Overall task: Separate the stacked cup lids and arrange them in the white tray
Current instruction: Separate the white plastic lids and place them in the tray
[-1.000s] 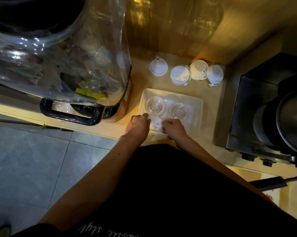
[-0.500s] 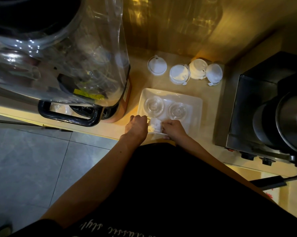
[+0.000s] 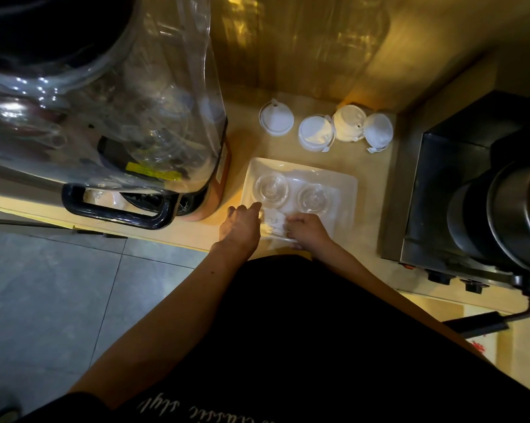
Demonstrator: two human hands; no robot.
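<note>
A white rectangular tray (image 3: 346, 190) sits on the counter in front of me. Two clear domed lids lie in its far half, one at the left (image 3: 269, 188) and one at the right (image 3: 313, 197). My left hand (image 3: 240, 225) and my right hand (image 3: 308, 230) meet over the tray's near edge, both gripping a small stack of clear lids (image 3: 274, 222) between them. Behind the tray stand several white lids or lid stacks, among them a flat white lid (image 3: 276, 121) at the left.
A large clear machine cover with a black handle (image 3: 114, 209) fills the left of the counter. A dark steel appliance (image 3: 477, 193) stands at the right. A wooden wall closes the back. Grey floor tiles lie below the counter edge at the left.
Both hands stay at the tray's near edge. The left hand has shifted slightly up and its forefinger now stretches toward the left clear lid; the stack between the hands shows more.
</note>
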